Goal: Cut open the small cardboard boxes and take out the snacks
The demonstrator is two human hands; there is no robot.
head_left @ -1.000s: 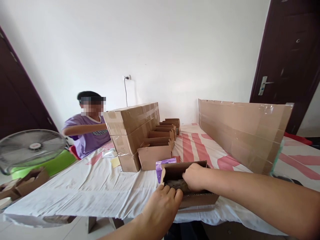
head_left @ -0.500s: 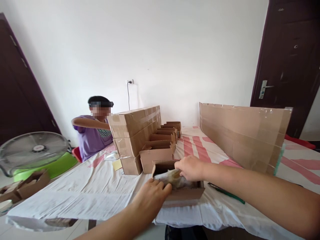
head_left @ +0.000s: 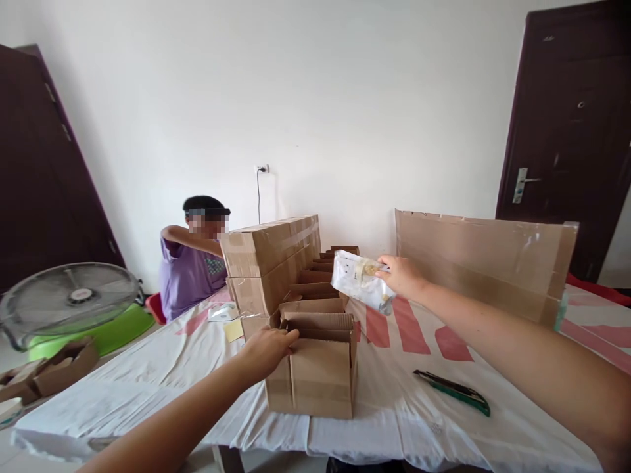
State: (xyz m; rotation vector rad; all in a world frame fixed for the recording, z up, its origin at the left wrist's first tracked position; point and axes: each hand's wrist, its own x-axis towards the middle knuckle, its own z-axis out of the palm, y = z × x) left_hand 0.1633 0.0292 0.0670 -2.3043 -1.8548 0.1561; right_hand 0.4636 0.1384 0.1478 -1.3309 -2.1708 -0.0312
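Observation:
My right hand (head_left: pixel 403 276) pinches a clear plastic packet (head_left: pixel 359 279) by its right edge and holds it in the air. The packet is whitish with a yellowish patch, and what it contains is hard to make out. With my left hand (head_left: pixel 270 351) I grip the upper left edge of the nearest cardboard box (head_left: pixel 320 378), fingers over the rim. This box stands upright with its top open; its inside is mostly hidden. Behind it runs a row of other open cardboard boxes (head_left: pixel 318 291).
Taped cartons (head_left: pixel 276 249) are stacked left of the row. A cardboard panel (head_left: pixel 483 263) stands to the right. A green utility knife (head_left: pixel 453 392) lies on the tablecloth (head_left: pixel 162 387). Across the table sits a person in purple (head_left: pixel 192 279), near a fan (head_left: pixel 73 295).
My right hand has lifted the plastic packet out of the nearest box and up. That box has moved left and turned against the row, with my left hand on its edge.

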